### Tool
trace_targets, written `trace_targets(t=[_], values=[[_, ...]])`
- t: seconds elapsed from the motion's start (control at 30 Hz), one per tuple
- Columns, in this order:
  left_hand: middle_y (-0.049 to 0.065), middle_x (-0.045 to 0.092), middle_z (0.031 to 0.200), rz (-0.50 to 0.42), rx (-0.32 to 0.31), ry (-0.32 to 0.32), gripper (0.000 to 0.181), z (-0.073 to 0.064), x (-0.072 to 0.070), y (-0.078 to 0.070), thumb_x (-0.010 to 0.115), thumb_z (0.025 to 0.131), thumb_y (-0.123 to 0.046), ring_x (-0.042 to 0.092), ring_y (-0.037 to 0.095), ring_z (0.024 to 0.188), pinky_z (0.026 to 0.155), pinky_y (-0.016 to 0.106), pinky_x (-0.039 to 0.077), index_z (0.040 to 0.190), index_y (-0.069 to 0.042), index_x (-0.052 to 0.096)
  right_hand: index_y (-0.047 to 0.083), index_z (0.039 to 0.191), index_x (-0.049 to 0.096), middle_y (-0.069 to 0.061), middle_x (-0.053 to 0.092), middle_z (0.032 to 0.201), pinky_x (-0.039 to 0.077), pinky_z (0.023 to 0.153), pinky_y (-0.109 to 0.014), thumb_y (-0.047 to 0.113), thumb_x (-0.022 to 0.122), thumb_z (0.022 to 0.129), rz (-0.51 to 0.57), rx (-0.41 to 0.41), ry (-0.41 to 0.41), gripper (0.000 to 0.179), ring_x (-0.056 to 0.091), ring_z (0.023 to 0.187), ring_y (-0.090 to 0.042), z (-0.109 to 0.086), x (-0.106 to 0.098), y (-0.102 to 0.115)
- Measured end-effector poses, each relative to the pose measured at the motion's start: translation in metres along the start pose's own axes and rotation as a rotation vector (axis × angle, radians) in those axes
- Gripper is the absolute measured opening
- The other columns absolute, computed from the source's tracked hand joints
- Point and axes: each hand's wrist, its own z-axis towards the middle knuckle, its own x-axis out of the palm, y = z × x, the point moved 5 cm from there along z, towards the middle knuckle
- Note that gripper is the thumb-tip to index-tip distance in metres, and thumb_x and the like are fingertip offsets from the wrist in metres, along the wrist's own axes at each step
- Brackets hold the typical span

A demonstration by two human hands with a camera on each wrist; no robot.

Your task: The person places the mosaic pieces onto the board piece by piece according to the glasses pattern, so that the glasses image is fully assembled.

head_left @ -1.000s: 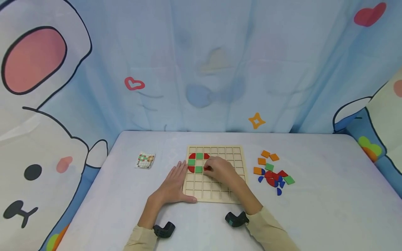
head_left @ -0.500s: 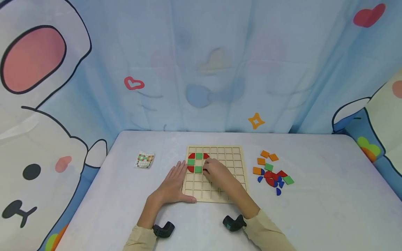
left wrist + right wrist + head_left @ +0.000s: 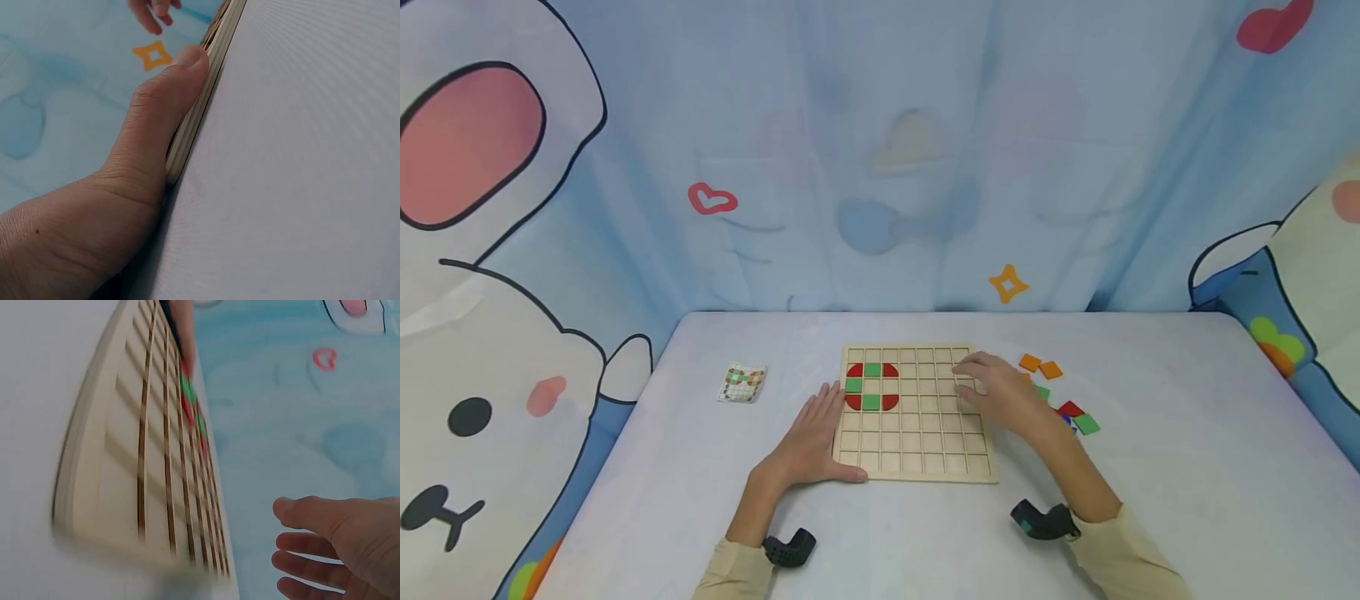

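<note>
A wooden grid board lies on the table. Toward its upper left, red rounded pieces and green squares sit in a ring of cells. My left hand rests against the board's left side with straight fingers, and its thumb lies along the front edge. Over the board's right side hovers my right hand, fingers loosely bent and holding nothing. In the right wrist view this hand is apart from the board. It partly hides the loose pieces behind it.
Right of the board lie loose orange squares, a green square, a red piece and some blue ones, mostly covered by the right arm. A small pattern card lies left of the board. A printed curtain hangs behind the table.
My right hand has let go of a red piece, which now sits in the ring's lower right cell, and has moved right toward the loose pieces. My left hand stays at the board.
</note>
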Motion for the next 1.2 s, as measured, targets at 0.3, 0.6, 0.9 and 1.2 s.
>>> trace_targets(t=[0.3, 0.6, 0.9, 1.2], values=[[0.005, 0.004, 0.166, -0.015, 0.005, -0.010, 0.128, -0.002, -0.001, 0.000, 0.074, 0.067, -0.069, -0.002, 0.021, 0.154, 0.125, 0.046, 0.007, 0.157, -0.008, 0.007, -0.001, 0.127, 0.060, -0.025, 0.058, 0.125, 0.049, 0.094, -0.059, 0.020, 0.067, 0.091, -0.080, 0.203, 0.052, 0.042, 0.055, 0.114, -0.043, -0.033, -0.029, -0.095], [0.005, 0.003, 0.166, -0.032, 0.009, -0.012, 0.128, -0.002, -0.001, -0.001, 0.073, 0.067, -0.070, -0.003, 0.021, 0.154, 0.125, 0.046, 0.006, 0.157, -0.009, 0.006, 0.004, 0.107, 0.072, -0.022, 0.064, 0.115, 0.050, 0.093, -0.058, 0.013, 0.067, 0.090, -0.035, 0.187, 0.102, 0.020, 0.057, 0.111, -0.042, -0.036, -0.030, -0.112], [0.005, 0.003, 0.166, -0.017, 0.007, -0.006, 0.128, 0.000, -0.001, -0.001, 0.074, 0.067, -0.069, -0.003, 0.021, 0.154, 0.125, 0.045, 0.006, 0.157, -0.009, 0.006, 0.008, 0.094, 0.075, -0.011, 0.068, 0.099, 0.055, 0.087, -0.052, 0.010, 0.068, 0.088, 0.002, 0.150, 0.176, 0.009, 0.061, 0.093, -0.030, -0.035, -0.021, -0.112], [0.004, 0.002, 0.166, -0.015, 0.005, -0.008, 0.128, -0.001, -0.001, 0.000, 0.074, 0.067, -0.070, -0.004, 0.020, 0.154, 0.125, 0.045, 0.006, 0.157, -0.009, 0.005, 0.007, 0.094, 0.074, -0.011, 0.068, 0.098, 0.055, 0.087, -0.051, 0.009, 0.070, 0.087, -0.005, 0.182, 0.190, 0.009, 0.060, 0.092, -0.028, -0.033, -0.017, -0.113]])
